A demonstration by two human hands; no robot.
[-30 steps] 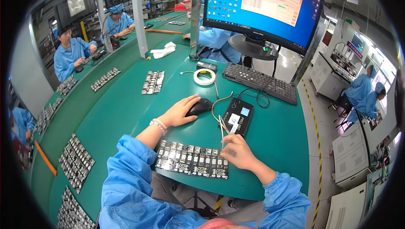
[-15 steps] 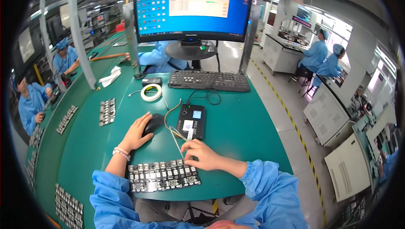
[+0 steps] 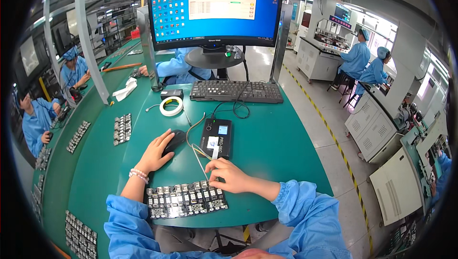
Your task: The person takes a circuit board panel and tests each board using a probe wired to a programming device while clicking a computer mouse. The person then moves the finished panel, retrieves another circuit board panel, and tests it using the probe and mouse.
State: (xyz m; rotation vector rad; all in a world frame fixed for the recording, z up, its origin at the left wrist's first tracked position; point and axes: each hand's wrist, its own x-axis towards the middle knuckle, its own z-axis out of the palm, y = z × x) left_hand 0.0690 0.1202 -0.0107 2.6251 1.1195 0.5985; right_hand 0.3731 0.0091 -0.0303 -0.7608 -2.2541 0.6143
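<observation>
While the circuit boards lie on the counter, just left of the right hand, that hand pinches a thin cable; beyond sits a black box; leftward, the left hand cups a mouse.

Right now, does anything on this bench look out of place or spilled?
I see no spill. A crumpled white cloth or paper lies beside a metal post; its untidy heap looks odd. The circuit boards at the right hand and mouse under the left hand look in order.
</observation>
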